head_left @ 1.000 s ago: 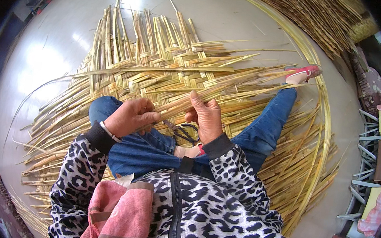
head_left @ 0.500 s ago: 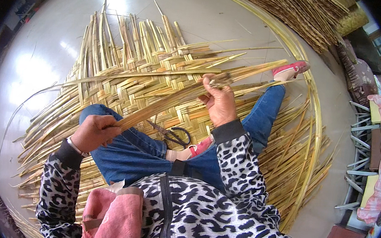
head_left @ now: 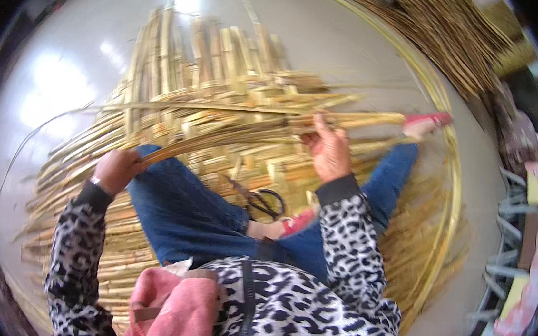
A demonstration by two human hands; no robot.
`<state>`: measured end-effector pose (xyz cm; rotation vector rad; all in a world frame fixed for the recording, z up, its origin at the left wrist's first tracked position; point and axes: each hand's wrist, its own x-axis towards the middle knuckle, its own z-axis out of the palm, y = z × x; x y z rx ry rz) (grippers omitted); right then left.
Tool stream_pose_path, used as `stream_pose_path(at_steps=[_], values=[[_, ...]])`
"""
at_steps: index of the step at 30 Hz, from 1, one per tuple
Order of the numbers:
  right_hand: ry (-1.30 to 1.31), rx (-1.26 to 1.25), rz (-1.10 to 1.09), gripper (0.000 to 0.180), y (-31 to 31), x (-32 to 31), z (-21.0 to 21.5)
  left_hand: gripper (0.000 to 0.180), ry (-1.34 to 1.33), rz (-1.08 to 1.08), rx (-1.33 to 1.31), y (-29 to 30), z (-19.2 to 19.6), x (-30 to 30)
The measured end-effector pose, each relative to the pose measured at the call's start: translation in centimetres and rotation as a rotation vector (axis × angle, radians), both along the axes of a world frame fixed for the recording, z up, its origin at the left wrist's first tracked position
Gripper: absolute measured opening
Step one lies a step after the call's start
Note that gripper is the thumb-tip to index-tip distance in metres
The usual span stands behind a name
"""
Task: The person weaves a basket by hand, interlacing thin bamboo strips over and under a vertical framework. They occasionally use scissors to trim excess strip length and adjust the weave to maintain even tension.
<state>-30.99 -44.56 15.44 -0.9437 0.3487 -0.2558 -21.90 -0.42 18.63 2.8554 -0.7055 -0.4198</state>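
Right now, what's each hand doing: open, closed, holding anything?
Left hand: closed on the near end of a long bamboo strip.
Right hand: fingers pinching the strips of the woven mat.

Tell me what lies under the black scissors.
The scissors rest on the woven mat of pale bamboo strips, between the person's legs in blue jeans. The mat hides the floor beneath; its grey surface shows only around it.

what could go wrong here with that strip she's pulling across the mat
1. The long strip is gripped by the left hand and pressed by the right hand; its thin edge might cut fingers.
2. Scissors lie beside the knee and could get knocked.
3. Tugging may loosen the woven mat.
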Motion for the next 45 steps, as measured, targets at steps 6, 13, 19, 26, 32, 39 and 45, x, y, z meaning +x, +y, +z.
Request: stream_pose_path(at_steps=[6,13,19,26,32,39,45], values=[[-0.026,0.103,0.137,0.026,1.3,7.9,-0.7,0.024,-0.361,-0.011,0.101,1.9,-1.9,8.6],[0.209,-0.285,0.476,0.040,8.8,16.6,-0.4,0.026,-0.480,0.714,-0.161,8.9,-0.9,19.2],[-0.044,-1.610,0.562,0.048,15.2,20.1,-5.1,0.030,-0.220,1.076,-0.633,10.8,-6.6,23.2],[-0.270,-2.082,0.653,0.038,21.6,19.5,-8.7,0.032,0.096,1.061,-0.560,14.1,-10.3,27.0],[-0.496,-2.069,0.599,0.007,21.0,16.3,-8.6,0.025,-0.105,0.872,-0.153,15.3,-15.0,30.5],[-0.642,-1.859,0.831,0.011,21.0,14.5,-7.0,0.014,0.112,0.646,-0.090,17.5,-22.1,33.4],[0.039,-1.359,0.654,0.029,19.9,26.2,-7.6,0.026,0.408,1.165,-0.912,14.9,-16.3,29.4]])
